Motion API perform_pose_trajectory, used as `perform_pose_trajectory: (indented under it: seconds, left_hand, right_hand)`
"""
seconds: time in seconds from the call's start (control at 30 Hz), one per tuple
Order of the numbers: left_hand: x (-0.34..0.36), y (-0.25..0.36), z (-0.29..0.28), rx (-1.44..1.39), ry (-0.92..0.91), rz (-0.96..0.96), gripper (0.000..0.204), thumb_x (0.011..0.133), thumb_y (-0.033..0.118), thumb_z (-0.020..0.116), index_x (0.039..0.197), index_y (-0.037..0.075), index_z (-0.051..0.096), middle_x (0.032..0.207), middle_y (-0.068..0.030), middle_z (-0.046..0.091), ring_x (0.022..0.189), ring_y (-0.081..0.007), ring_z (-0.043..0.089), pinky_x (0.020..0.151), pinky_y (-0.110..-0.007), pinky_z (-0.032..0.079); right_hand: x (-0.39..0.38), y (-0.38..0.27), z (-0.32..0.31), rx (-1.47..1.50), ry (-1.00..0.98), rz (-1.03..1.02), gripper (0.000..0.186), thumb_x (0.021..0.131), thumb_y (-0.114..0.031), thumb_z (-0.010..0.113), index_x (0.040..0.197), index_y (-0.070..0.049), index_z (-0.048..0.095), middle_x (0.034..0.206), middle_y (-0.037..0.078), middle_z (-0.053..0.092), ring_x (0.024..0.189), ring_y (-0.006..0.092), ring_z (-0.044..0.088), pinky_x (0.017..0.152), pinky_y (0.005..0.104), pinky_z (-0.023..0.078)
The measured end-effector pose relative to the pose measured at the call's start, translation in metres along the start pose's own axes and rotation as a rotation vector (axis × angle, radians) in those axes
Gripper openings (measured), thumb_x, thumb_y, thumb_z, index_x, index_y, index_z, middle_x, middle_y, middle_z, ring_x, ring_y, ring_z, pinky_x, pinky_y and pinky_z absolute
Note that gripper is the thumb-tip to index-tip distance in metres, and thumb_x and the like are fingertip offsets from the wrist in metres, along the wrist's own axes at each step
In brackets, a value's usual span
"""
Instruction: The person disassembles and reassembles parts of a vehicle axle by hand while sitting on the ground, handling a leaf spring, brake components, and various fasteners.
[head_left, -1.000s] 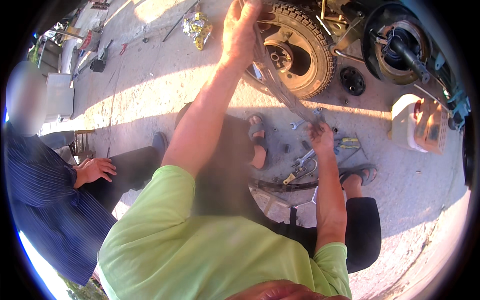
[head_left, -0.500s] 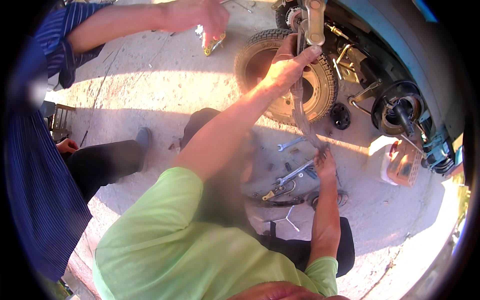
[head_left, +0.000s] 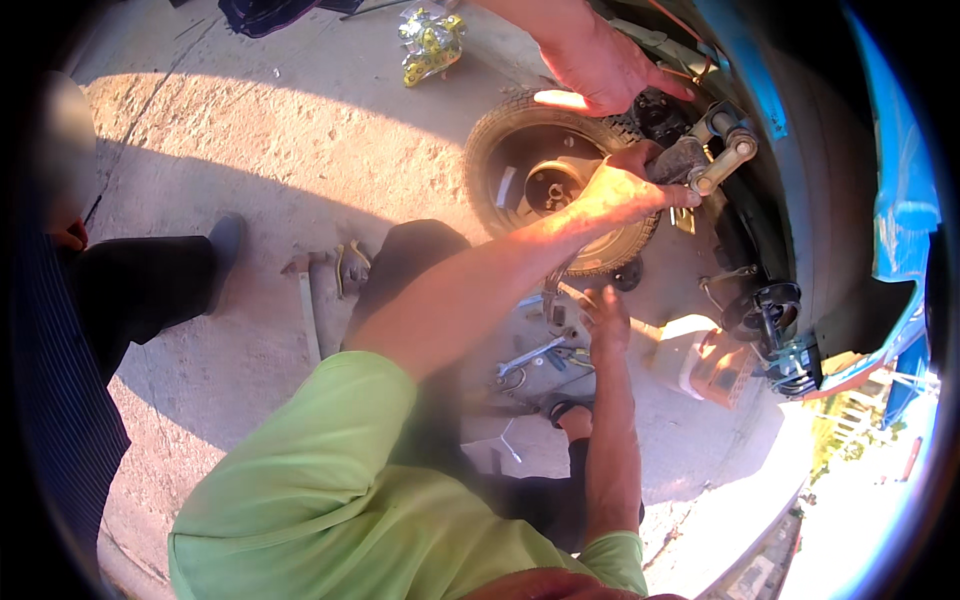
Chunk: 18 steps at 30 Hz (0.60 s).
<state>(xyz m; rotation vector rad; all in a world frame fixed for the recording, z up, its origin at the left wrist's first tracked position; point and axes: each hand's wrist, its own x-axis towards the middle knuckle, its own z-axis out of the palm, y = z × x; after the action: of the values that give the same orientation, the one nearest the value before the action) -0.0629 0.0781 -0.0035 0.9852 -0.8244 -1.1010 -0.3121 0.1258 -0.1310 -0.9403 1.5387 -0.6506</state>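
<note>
My left hand (head_left: 628, 192) is wrapped round the upper end of a brown leaf spring (head_left: 679, 160), its thumb lying along the near side. At that end is a pale metal shackle (head_left: 738, 152), close to the vehicle's underside. The spring's middle is hidden behind my left hand and forearm; its lower part (head_left: 552, 290) shows below them. My right hand (head_left: 606, 322) is beside this lower part, fingers spread and pointing up; whether it touches the spring I cannot tell. Another person's hand (head_left: 605, 75) reaches in from above, fingers outstretched toward the shackle.
A wheel with tyre (head_left: 487, 185) lies beyond my arms. Spanners (head_left: 530, 354) lie below my right hand; a hammer (head_left: 307, 295) and pliers (head_left: 342, 270) are left of my knee. A brick (head_left: 718, 368) stands near the blue vehicle body (head_left: 905, 220). Another person's leg (head_left: 150, 285) is at left.
My left hand has carried the spring's shackle end right and nearer, toward the vehicle. My right hand has moved left and its fingers have opened. The other person's hand has come across toward the shackle.
</note>
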Motion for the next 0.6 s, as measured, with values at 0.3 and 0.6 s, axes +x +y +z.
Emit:
perform_pose_trajectory:
  seconds: [0.3, 0.6]
  left_hand:
    - [0.013, -0.017, -0.001, 0.109, -0.004, 0.025, 0.085, 0.064, 0.056, 0.086, 0.122, -0.001, 0.060, 0.112, -0.0213, 0.069, 0.108, -0.0338, 0.066, 0.093, -0.042, 0.050]
    - [0.016, 0.009, -0.021, 0.127, -0.157, -0.073, 0.074, 0.070, 0.040, 0.082, 0.126, -0.001, 0.059, 0.118, -0.0229, 0.066, 0.113, -0.0331, 0.063, 0.094, -0.043, 0.049]
  right_hand:
    - [-0.045, -0.219, 0.097, 0.071, -0.073, -0.931, 0.053, 0.106, -0.041, 0.040, 0.141, -0.003, 0.047, 0.132, 0.011, 0.056, 0.121, 0.0230, 0.055, 0.107, 0.0406, 0.041]
    - [0.001, -0.256, 0.117, 0.225, -0.073, -0.774, 0.065, 0.103, -0.062, 0.033, 0.134, -0.008, 0.051, 0.129, 0.012, 0.058, 0.113, 0.0271, 0.059, 0.100, 0.0417, 0.049]
